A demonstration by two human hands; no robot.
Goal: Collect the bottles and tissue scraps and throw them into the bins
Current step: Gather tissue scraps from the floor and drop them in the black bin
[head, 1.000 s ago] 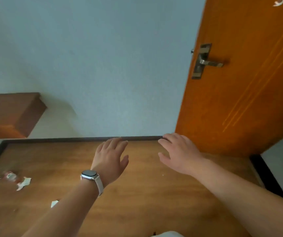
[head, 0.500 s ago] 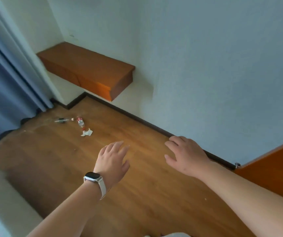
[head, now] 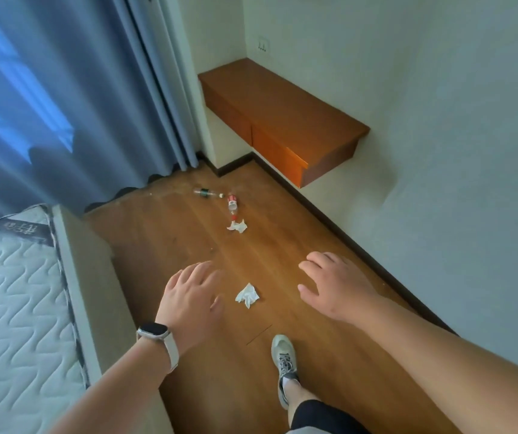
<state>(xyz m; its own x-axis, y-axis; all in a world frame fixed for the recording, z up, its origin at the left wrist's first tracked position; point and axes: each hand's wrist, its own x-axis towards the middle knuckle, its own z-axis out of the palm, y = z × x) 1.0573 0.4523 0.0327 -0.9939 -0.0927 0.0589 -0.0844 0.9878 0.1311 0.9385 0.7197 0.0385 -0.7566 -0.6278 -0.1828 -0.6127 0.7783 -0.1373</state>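
A strip of wooden floor [head: 282, 386] runs ahead of me, hemmed by a mattress [head: 10, 308] and its pale bed frame on my left and a white wall with a dark skirting board [head: 361, 245] on my right — a corridor that ends at blue curtains [head: 63, 104] and a corner. A wooden shelf [head: 282, 114] juts from the right wall at the far end, overhanging the floor beside the skirting. My left hand [head: 188, 302], a watch [head: 154, 332] on its wrist, hangs palm down over the floor with fingers spread and loose, holding nothing. My right hand [head: 336, 289] hovers the same way, fingers apart and empty. Between them, on bare boards, lies a crumpled tissue scrap [head: 246, 295], just ahead of my grey shoe [head: 284, 358]. Well beyond it sits a second tissue scrap [head: 237, 227], almost touching the cap of a red-labelled bottle [head: 232, 205] lying on its side. A second, dark-labelled bottle [head: 206, 193] lies just past that, near the curtain hem — both clear of the shelf and the skirting.
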